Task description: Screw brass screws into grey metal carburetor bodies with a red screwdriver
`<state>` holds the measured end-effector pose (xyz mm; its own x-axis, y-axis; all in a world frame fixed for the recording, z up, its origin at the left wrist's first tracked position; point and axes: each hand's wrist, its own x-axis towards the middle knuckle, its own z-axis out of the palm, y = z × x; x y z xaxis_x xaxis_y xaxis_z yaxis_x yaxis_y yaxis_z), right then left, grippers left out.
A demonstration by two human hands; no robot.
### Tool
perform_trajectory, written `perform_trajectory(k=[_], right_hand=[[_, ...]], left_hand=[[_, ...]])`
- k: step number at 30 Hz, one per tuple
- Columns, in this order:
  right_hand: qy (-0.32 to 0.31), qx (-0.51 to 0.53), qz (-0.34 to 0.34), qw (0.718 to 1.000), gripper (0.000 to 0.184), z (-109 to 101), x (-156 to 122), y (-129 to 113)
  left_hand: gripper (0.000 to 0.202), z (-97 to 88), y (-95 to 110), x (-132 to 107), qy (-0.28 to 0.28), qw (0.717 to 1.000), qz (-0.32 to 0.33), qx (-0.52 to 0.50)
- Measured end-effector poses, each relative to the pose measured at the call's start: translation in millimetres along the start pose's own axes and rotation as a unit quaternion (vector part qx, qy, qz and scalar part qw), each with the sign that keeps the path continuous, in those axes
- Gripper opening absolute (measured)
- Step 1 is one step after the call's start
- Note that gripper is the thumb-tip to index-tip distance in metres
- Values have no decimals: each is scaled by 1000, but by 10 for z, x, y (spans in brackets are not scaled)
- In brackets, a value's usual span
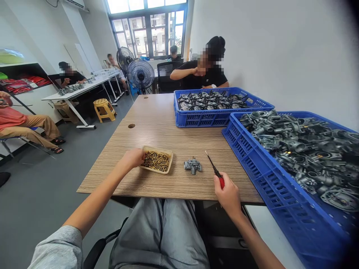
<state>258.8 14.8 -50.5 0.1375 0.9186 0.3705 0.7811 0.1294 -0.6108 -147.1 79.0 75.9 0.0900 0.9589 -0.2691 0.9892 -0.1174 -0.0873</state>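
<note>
Two hands work near the front edge of the worktop (151, 119). My left hand (131, 158) curls its fingers (139, 155) over the rim of a tray (171, 157) of brass screws (156, 161); whether they pinch one, I cannot tell. My right hand (227, 196) wraps a red-handled screwdriver (215, 170), and a carburetor body (193, 166) lies between them.

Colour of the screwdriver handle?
Red: the screwdriver handle shows best in the head view, held in the right hand.

Red-handled screwdriver (216, 173) in right hand (228, 196)
</note>
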Motion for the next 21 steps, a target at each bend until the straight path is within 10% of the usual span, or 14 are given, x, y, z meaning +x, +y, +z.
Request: perform_trajectory(k=[16,21], right_hand=[[-9,13,9,1000,32,-3,-5,-6],[-2,28,33,999,40,-13,11,1]], left_hand=[[16,-158,240,-151,52,998,22,-23],[12,-181,871,-605,70,967,226,-93]])
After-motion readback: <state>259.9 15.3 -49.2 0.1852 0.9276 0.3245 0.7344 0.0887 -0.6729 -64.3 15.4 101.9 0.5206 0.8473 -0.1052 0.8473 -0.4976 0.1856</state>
